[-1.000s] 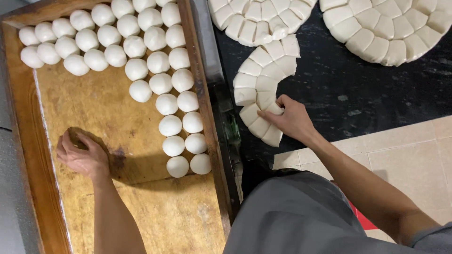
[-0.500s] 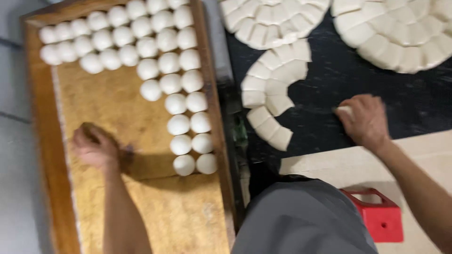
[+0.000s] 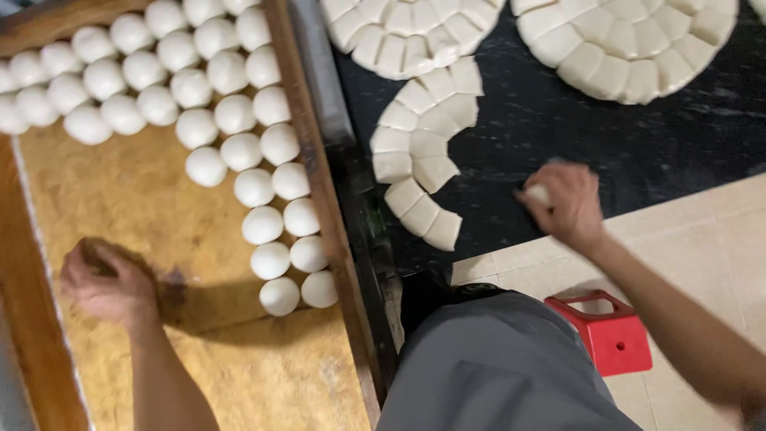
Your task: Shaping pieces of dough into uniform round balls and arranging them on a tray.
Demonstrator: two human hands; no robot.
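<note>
Left hand (image 3: 108, 281) is resting curled, grip state unclear, on the floury wooden tray (image 3: 307, 160) beside smooth round dough balls (image 3: 271, 259); right hand (image 3: 562, 203) is pinching a pale dough piece (image 3: 539, 192) over the black tabletop (image 3: 638, 152).

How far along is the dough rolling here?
Done: rows of round dough balls fill the top and right of the wooden tray. In hand: the right hand holds a pale piece over the black counter; the left hand presses on the tray's bare board. Left: many cut dough pieces remain unrolled.
</note>
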